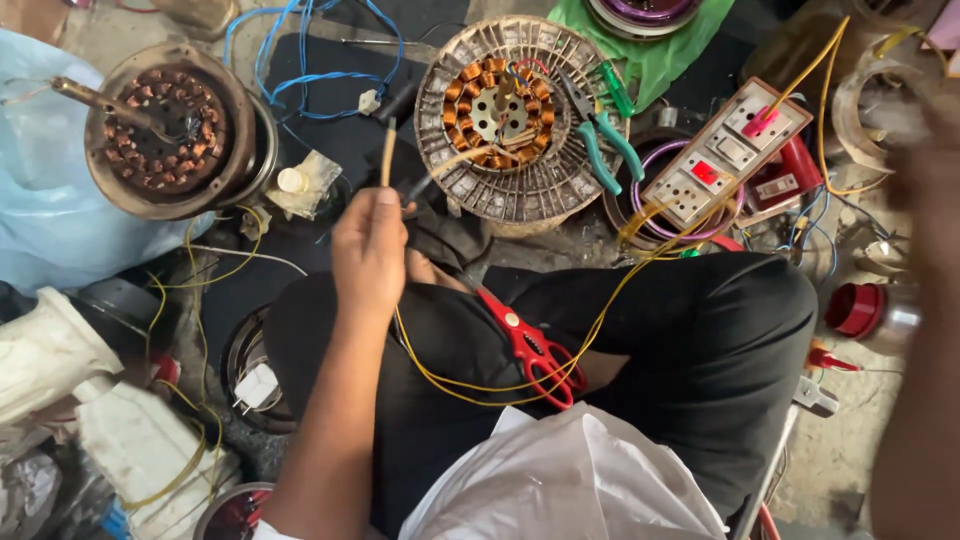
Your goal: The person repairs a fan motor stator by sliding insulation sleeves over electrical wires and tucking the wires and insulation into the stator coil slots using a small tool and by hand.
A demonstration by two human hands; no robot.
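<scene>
My left hand [370, 250] is closed around a thin tan tube [387, 155] that points up toward a round fan stator with copper windings [505, 110]. A yellow wire [470, 385] runs from under that hand in loops across my dark trousers. Red-handled scissors [530, 345] lie on my lap just right of the hand. My right hand [935, 130] is a blur at the far right edge, raised near a round metal part; its fingers cannot be made out.
Green-handled pliers [600, 130] rest on the stator's right side. A white switch-and-socket board [725, 150] lies beyond them. A second rusty stator [165, 125] sits at the left by blue wires [300, 60]. White plastic housings [60, 350] crowd the lower left.
</scene>
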